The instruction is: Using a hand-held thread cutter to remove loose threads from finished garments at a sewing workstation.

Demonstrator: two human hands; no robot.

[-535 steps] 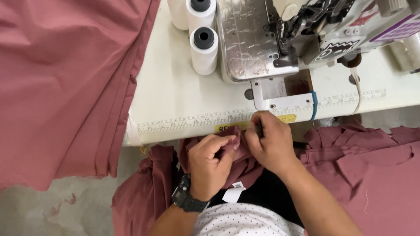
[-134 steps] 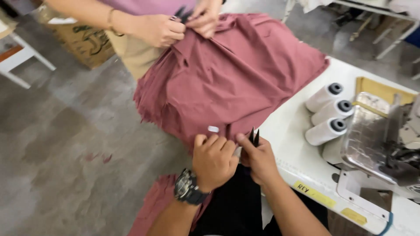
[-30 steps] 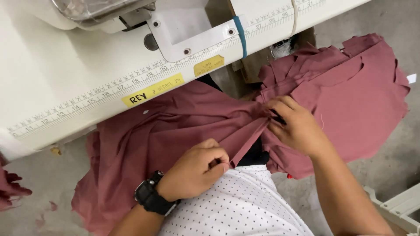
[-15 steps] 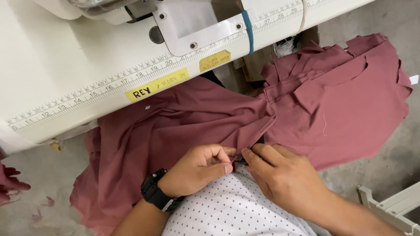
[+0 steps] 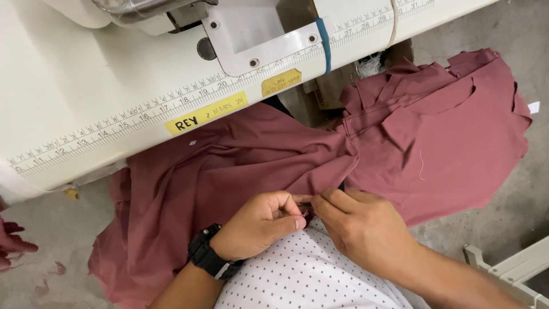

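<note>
A dusty-red garment piece (image 5: pixel 240 154) lies across my lap below the table edge. My left hand (image 5: pixel 260 226), with a black watch on the wrist, pinches the fabric's near edge between thumb and fingers. My right hand (image 5: pixel 366 229) meets it from the right, and its fingertips pinch the same edge, with something small and dark between them. Both hands rest over my white dotted shirt (image 5: pixel 309 274). More pieces of the same red fabric (image 5: pixel 452 131) are piled to the right.
The white sewing table (image 5: pixel 86 97) runs across the top, with a printed ruler strip and yellow labels on its front edge. The sewing machine's base plate (image 5: pixel 257 34) sits above. Grey concrete floor lies at left and right; a white frame (image 5: pixel 503 269) stands at bottom right.
My right hand left the fabric bunch on the right and came in to meet my left hand at the garment's near edge. The view shifted slightly closer.
</note>
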